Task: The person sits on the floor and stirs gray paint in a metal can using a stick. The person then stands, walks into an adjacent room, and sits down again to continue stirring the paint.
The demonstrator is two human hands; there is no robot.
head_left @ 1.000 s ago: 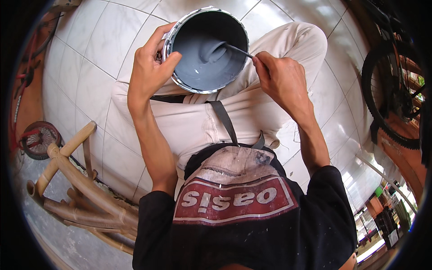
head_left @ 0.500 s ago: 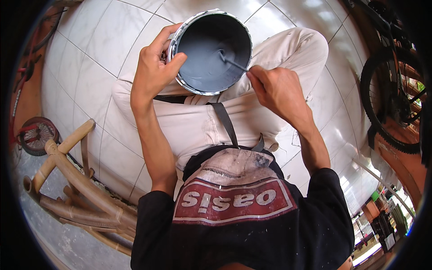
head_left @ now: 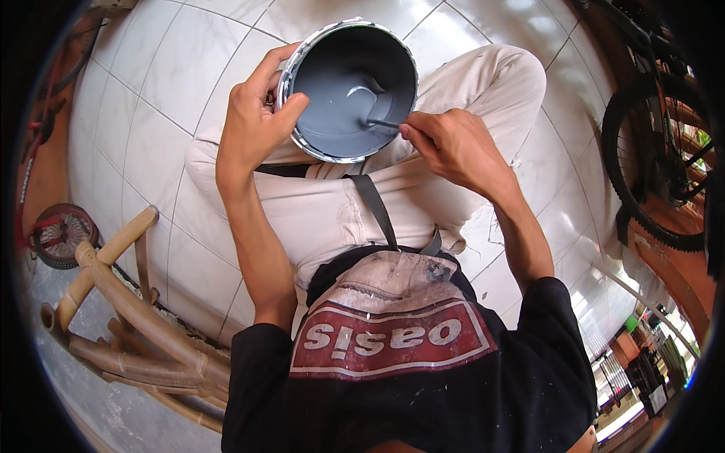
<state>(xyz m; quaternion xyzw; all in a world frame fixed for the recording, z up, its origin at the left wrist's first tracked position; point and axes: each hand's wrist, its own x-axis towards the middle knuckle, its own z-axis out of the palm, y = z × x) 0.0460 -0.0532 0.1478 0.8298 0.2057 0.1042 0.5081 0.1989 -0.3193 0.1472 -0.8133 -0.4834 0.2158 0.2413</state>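
Observation:
A round paint bucket [head_left: 287,112] with a pale, paint-marked rim is tipped toward me in front of my crossed legs. Grey paint [head_left: 332,106] lies inside it, with a curved ripple on its surface. My left hand [head_left: 260,109] grips the bucket's left side, the thumb lying over the rim. Over the near right rim, my right hand [head_left: 449,143] is closed around a thin, paint-coated stirring stick [head_left: 384,123]. The lower end of the stick dips into the paint, so its tip is hidden.
A bamboo frame [head_left: 136,302] stands at the lower left. Beyond it is a small red-rimmed wheel [head_left: 64,235]. On the right, a bicycle wheel [head_left: 615,166] leans near an orange wall. White floor tiles [head_left: 192,72] surround my legs.
My right hand has shifted a little left and down with the stick, which now enters the paint nearer the bucket's near side. The bucket has moved slightly left, along with my left hand.

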